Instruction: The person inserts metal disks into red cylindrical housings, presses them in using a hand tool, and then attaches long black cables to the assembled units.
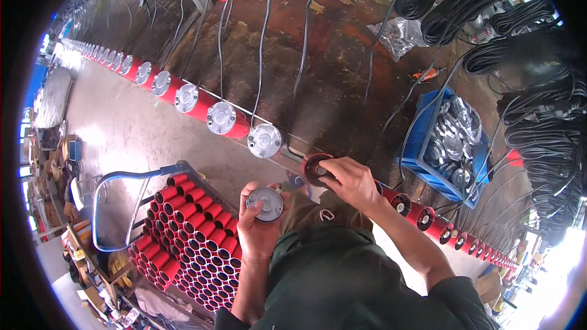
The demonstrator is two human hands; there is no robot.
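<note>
White glare burns out the lower right, and fisheye distortion bends the edges.

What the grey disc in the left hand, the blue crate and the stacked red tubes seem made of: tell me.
Grey disc in the left hand: probably metal, fairly matte, by its dull silvery sheen. Blue crate: likely plastic, smooth, by its even colour and moulded-looking rim. Stacked red tubes: glossy outside, by their highlights; painted metal or plastic, the look leaves it open.
</note>
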